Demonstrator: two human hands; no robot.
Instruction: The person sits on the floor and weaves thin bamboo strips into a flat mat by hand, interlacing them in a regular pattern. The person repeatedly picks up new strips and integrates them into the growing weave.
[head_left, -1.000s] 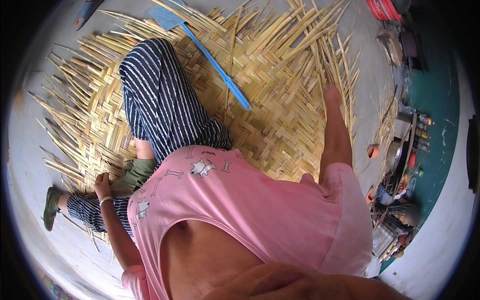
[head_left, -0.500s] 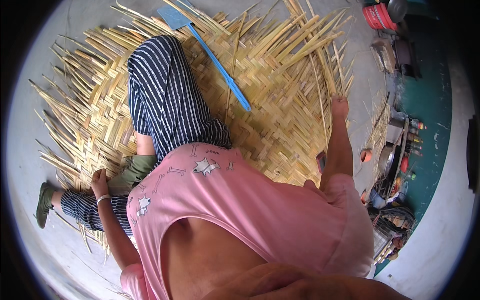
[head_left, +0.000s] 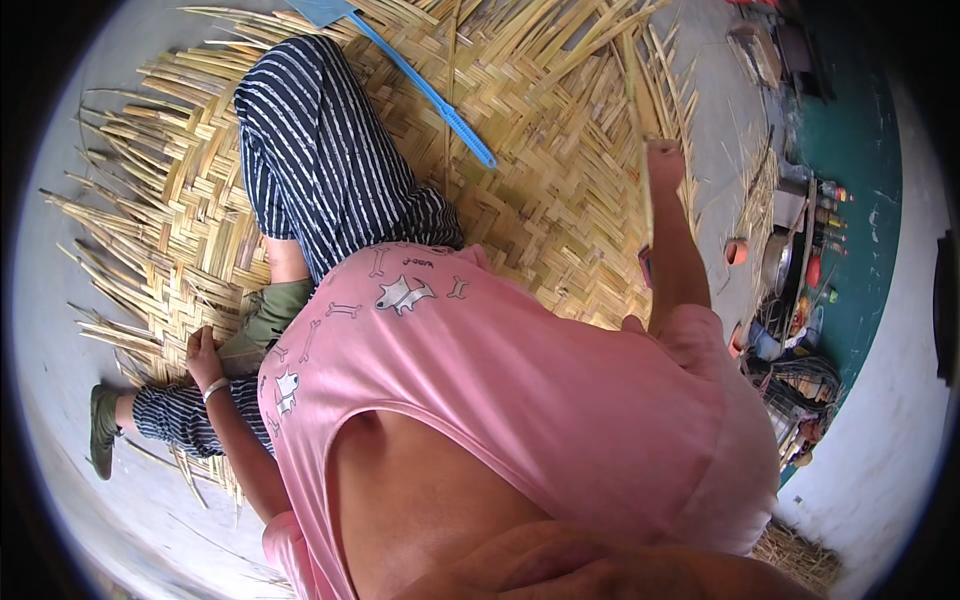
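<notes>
My right hand (head_left: pixel 665 165) is closed in a fist at the right edge of a large woven mat (head_left: pixel 530 215), with a long pale reed strip (head_left: pixel 640 95) running up from it. The mat is a yellow-green herringbone weave with loose strip ends sticking out along its sides. At the mat's lower left, my left hand (head_left: pixel 203 352) has its fingers drawn together beside a green shoe (head_left: pixel 275 312). What those fingers pinch, if anything, is too small to make out. My legs in striped trousers (head_left: pixel 325 170) rest across the mat.
A blue fly swatter (head_left: pixel 425 88) lies on the mat's far part. Beside my right forearm is a small dark-red object (head_left: pixel 645 266). Farther right stand a clay-coloured cup (head_left: pixel 736 251), several bottles (head_left: pixel 832 215), coiled cables (head_left: pixel 805 385) and a green-painted wall (head_left: pixel 865 200).
The whole scene has slid upward in view as my head shifted. Relative to the mat, both hands stay near the same places; the strips by my right hand lie slightly differently.
</notes>
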